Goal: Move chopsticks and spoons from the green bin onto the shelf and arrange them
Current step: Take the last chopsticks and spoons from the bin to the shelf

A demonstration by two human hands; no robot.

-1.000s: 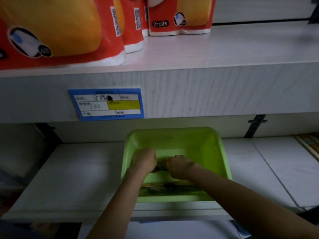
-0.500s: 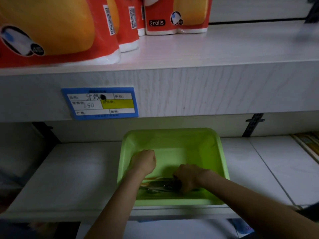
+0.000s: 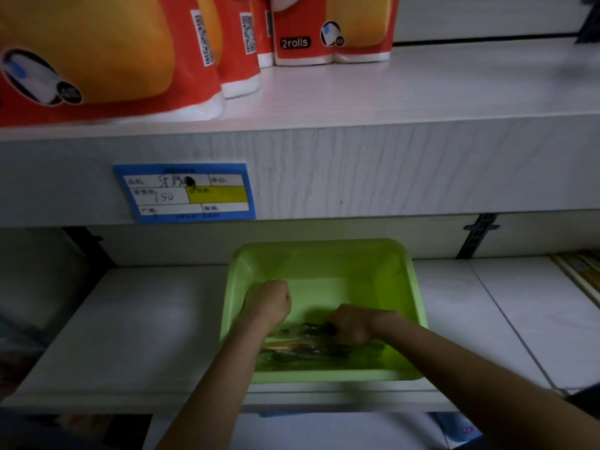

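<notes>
**Q:** Closed fists, both of them, so what is each one holding?

**R:** Only the right hand (image 3: 349, 323) clearly has something. Its fingers curl down over the right end of a dark bundle of wrapped utensils (image 3: 305, 344) lying along the near wall of the green bin (image 3: 402, 277). I judge it is gathering several at once, since they lie side by side and one pinch at the end collects them

**Q:** And the left hand (image 3: 268, 302)?

**R:** It is balled up at the bin's left wall, knuckles up. Whether anything is inside the fist I cannot tell; the fingers hide it. Pale stick ends, probably chopsticks (image 3: 279, 343), show just below its wrist, so it may be steadying that end of the pile

**Q:** Which are spoons and which chopsticks?

**R:** Too dim and blurred to sort. The dark shapes read as wrapped pieces, nothing more

**Q:** Why is the bin set there?

**R:** It sits on the lower shelf (image 3: 139, 326), at its near edge, with bare white board to its left and right. That keeps the carry short. The board above holds red tissue-roll packs (image 3: 331, 30) and a blue price label (image 3: 185, 193) on its front face, so I take the lower board as the target

**Q:** How far along?

**R:** Early, by my reading: nothing lies on the shelf yet
</notes>
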